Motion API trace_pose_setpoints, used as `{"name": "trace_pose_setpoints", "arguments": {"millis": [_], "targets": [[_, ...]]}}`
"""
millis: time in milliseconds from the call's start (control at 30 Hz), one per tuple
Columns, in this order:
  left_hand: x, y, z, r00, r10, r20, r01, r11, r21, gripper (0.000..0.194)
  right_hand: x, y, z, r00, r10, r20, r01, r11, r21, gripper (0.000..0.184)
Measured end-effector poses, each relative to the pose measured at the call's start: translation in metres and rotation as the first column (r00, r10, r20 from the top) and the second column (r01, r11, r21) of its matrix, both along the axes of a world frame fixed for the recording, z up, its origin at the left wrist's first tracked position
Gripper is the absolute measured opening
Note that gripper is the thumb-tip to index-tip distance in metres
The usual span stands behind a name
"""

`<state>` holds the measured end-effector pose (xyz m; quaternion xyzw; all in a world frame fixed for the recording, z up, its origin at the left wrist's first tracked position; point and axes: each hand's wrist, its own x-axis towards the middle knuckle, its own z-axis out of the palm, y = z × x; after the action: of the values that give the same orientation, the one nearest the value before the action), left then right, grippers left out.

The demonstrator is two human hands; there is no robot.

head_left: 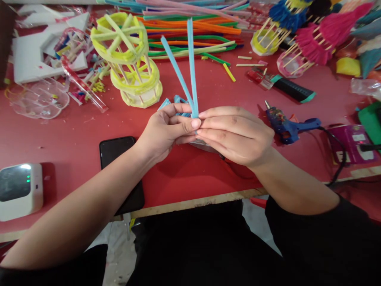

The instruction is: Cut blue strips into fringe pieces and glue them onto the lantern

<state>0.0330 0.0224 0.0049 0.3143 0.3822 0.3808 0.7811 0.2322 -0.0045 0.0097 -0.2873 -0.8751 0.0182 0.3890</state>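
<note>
My left hand (171, 125) pinches light blue pipe cleaners (193, 67) near their lower end, thumb in front. Two fuzzy stems rise from the pinch and spread into a narrow V. From the other side, the fingertips of my right hand (238, 133) close on the same lower end. Behind my left fingers, more light blue pieces (164, 104) show in part. A dark, rounded object under my hands is mostly hidden.
Yellow wheel-like frames (119, 37) stand back left. Loose pipe cleaners (196, 26) lie along the back. On the right are a blue glue gun (293, 123) with a cord and a utility knife (293, 88). A phone (117, 149) lies under my left forearm.
</note>
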Motion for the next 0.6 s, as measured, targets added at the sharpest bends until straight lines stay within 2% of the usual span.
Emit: {"name": "trace_pose_setpoints", "arguments": {"millis": [67, 100, 267, 500, 600], "targets": [[0.000, -0.001, -0.001, 1.000, 0.002, 0.011, -0.003, 1.000, 0.009, 0.061, 0.001, 0.001, 0.001, 1.000, 0.011, 0.029, -0.008, 0.997, -0.080, 0.020], [0.000, -0.001, -0.001, 1.000, 0.009, 0.017, -0.009, 1.000, 0.010, 0.062, 0.001, 0.001, 0.001, 0.999, 0.021, 0.026, -0.019, 0.997, -0.072, 0.020], [0.000, -0.002, -0.001, 1.000, 0.014, 0.025, -0.014, 1.000, 0.026, 0.058, -0.001, 0.003, -0.003, 0.998, 0.031, -0.052, -0.024, 0.990, 0.140, 0.013], [-0.001, -0.004, -0.003, 1.000, -0.009, 0.013, 0.006, 0.987, 0.162, 0.053, -0.004, 0.000, 0.003, 1.000, 0.026, 0.007, -0.027, 0.980, 0.199, 0.013], [-0.002, -0.005, -0.002, 1.000, -0.005, -0.016, 0.008, 0.978, 0.209, 0.052, -0.002, -0.001, 0.006, 0.999, 0.012, 0.046, -0.020, 0.984, 0.180, 0.015]]}}
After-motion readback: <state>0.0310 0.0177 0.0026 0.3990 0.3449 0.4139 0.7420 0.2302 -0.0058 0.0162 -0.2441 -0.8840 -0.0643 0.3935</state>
